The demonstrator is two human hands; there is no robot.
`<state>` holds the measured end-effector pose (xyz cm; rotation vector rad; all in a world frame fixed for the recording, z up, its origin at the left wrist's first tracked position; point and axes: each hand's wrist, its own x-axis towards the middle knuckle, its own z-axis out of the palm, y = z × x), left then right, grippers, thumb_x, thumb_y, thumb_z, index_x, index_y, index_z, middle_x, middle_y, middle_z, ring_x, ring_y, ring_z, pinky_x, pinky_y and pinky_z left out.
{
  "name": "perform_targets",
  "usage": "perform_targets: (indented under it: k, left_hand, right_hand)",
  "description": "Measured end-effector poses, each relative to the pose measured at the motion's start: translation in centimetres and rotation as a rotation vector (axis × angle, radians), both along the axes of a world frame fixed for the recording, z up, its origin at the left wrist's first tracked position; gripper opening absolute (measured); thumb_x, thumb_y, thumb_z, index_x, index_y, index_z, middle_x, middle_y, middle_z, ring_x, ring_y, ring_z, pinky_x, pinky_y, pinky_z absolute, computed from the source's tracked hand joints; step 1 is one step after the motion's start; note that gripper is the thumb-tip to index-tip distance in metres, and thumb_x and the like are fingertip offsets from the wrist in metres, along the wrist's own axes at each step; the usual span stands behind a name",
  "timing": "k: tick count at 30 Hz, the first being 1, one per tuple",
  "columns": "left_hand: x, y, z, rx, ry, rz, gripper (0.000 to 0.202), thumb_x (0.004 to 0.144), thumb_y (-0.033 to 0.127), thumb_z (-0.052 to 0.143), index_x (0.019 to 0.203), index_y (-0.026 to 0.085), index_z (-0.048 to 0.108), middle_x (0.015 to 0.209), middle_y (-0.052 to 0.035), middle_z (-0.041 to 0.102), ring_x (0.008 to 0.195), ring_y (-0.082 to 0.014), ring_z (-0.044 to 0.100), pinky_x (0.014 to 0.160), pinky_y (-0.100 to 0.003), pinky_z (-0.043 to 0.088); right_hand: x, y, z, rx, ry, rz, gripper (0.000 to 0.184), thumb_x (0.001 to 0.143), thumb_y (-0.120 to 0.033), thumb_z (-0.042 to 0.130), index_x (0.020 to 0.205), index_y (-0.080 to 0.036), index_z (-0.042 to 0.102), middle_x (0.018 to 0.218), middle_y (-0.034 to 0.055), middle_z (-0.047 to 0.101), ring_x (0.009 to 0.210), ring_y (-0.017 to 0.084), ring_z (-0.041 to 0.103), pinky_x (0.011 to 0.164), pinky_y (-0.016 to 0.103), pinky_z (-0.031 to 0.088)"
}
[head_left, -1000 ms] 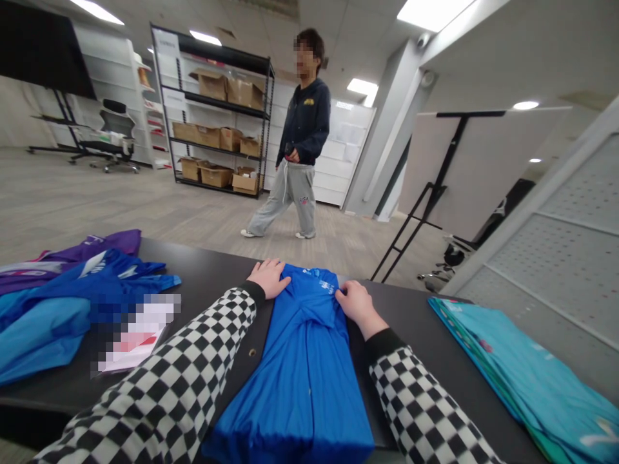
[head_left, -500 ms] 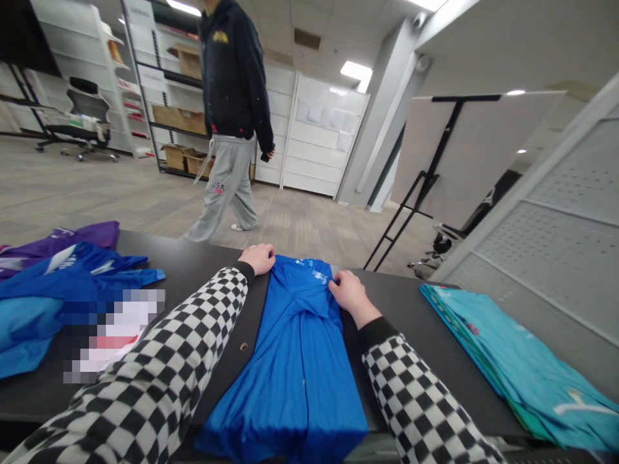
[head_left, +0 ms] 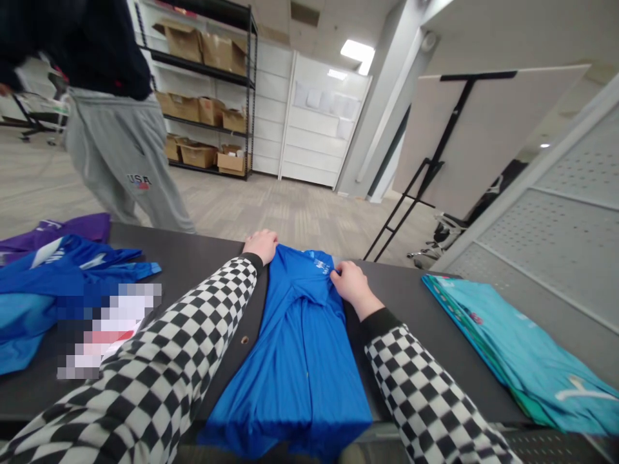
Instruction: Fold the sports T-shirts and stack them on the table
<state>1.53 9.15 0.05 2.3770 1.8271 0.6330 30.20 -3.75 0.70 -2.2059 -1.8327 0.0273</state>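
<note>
Head view, left to right. A purple garment (head_left: 58, 231) and a blue garment (head_left: 48, 277) are laid at the 9 o'clock side of a black table (head_left: 203, 258), with a pixelated white-and-red item (head_left: 111, 328) lying on the blue one (contents blurred, unreadable). A co-worker (head_left: 116, 109) is seen standing at 10 o'clock beyond the table, and metal shelves (head_left: 203, 96) holding cardboard boxes (head_left: 227, 55) are placed behind.

A blue shirt (head_left: 290, 348) is laid lengthwise at 12 o'clock on the table, its printed white text near the far edge. The person's left hand (head_left: 261, 246), in a checkered sleeve (head_left: 145, 361), is placed at the shirt's far left edge; whether fabric is grasped cannot be told. The right hand (head_left: 353, 287) is curled, its fingers (head_left: 336, 270) clenched on the shirt's far right edge.

A stack of teal garments (head_left: 512, 348) is placed at 3 o'clock, well apart from the shirt.
</note>
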Motion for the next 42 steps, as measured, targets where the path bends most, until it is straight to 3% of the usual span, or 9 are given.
perform_targets:
  k: [6,13,19,23,26,30,34,38,42]
  left_hand:
    - [0.4,0.4,0.1,0.043,-0.018,0.038,0.037,0.113,0.038,0.044,0.126,0.026,0.076,0.14,-0.0161,0.071,0.136,-0.0361,0.062,0.116,-0.054,0.048]
    - [0.3,0.0,0.2,-0.019,-0.021,0.09,0.036,0.111,0.031,0.045,0.127,0.021,0.076,0.132,-0.0173,0.076,0.124,-0.0366,0.07,0.107,-0.054,0.054]
    - [0.8,-3.2,1.0,0.087,0.065,-0.198,0.034,0.108,0.041,0.053,0.121,0.022,0.078,0.126,-0.0138,0.075,0.126,-0.0325,0.067,0.114,-0.046,0.051]
    - [0.9,-5.2,0.3,-0.019,0.139,-0.246,0.047,0.108,0.051,0.051,0.138,0.025,0.077,0.143,-0.0134,0.072,0.137,-0.0332,0.065,0.12,-0.046,0.049]
    - [0.7,-6.2,-0.4,-0.107,0.171,-0.241,0.066,0.11,0.058,0.047,0.163,0.022,0.06,0.172,-0.0146,0.054,0.161,-0.0352,0.047,0.134,-0.049,0.036]
    - [0.6,-7.1,-0.5,-0.222,0.198,-0.186,0.081,0.11,0.068,0.04,0.178,0.023,0.039,0.187,-0.0132,0.029,0.173,-0.0397,0.025,0.139,-0.064,0.018]
    - [0.6,-8.4,0.6,-0.144,0.166,-0.134,0.071,0.114,0.057,0.04,0.176,0.023,0.042,0.185,-0.0128,0.035,0.173,-0.0391,0.027,0.139,-0.067,0.019]
    - [-0.6,-13.4,1.9,-0.032,0.019,-0.137,0.056,0.113,0.043,0.042,0.162,0.021,0.059,0.168,-0.0121,0.06,0.158,-0.0314,0.052,0.139,-0.057,0.027]
    - [-4.2,-25.0,2.1,-0.062,-0.093,-0.165,0.04,0.109,0.039,0.044,0.122,0.031,0.081,0.13,-0.0054,0.083,0.127,-0.0277,0.073,0.139,-0.054,0.032]
  right_hand:
    - [-0.9,0.7,0.4,0.035,0.027,-0.052,0.02,0.101,-0.034,0.062,0.097,-0.023,0.078,0.117,0.0127,0.079,0.113,0.031,0.072,0.092,0.037,0.054]
    - [-0.8,2.1,0.0,0.037,0.029,-0.057,0.023,0.105,-0.035,0.059,0.107,-0.023,0.079,0.126,0.014,0.078,0.121,0.033,0.071,0.101,0.043,0.054]
    - [0.0,2.5,0.0,0.096,0.087,-0.043,0.032,0.11,-0.034,0.052,0.123,-0.02,0.077,0.135,0.0156,0.077,0.129,0.036,0.069,0.109,0.049,0.054]
    - [-0.5,0.9,0.2,0.205,0.069,0.255,0.046,0.11,-0.036,0.056,0.15,-0.019,0.068,0.161,0.0172,0.064,0.151,0.033,0.056,0.127,0.05,0.043]
    - [-1.4,-0.8,-0.2,0.107,0.053,0.551,0.059,0.112,-0.047,0.056,0.166,-0.023,0.057,0.18,0.0135,0.044,0.167,0.032,0.039,0.137,0.053,0.032]
    - [-2.4,-1.8,-0.9,-0.156,0.046,0.591,0.067,0.114,-0.058,0.052,0.174,-0.027,0.049,0.185,0.0131,0.035,0.173,0.04,0.025,0.137,0.069,0.022]
    - [-2.4,-1.5,-1.1,-0.166,0.055,0.579,0.064,0.116,-0.057,0.051,0.174,-0.03,0.049,0.185,0.0125,0.034,0.173,0.039,0.025,0.137,0.07,0.021]
    - [-2.6,-1.4,-1.0,-0.146,0.062,0.58,0.062,0.115,-0.055,0.055,0.171,-0.031,0.053,0.184,0.0124,0.037,0.172,0.042,0.027,0.136,0.072,0.021]
    - [-3.5,-1.9,-0.2,-0.057,0.073,0.568,0.054,0.119,-0.052,0.045,0.165,-0.028,0.06,0.18,0.0118,0.044,0.171,0.042,0.029,0.135,0.075,0.019]
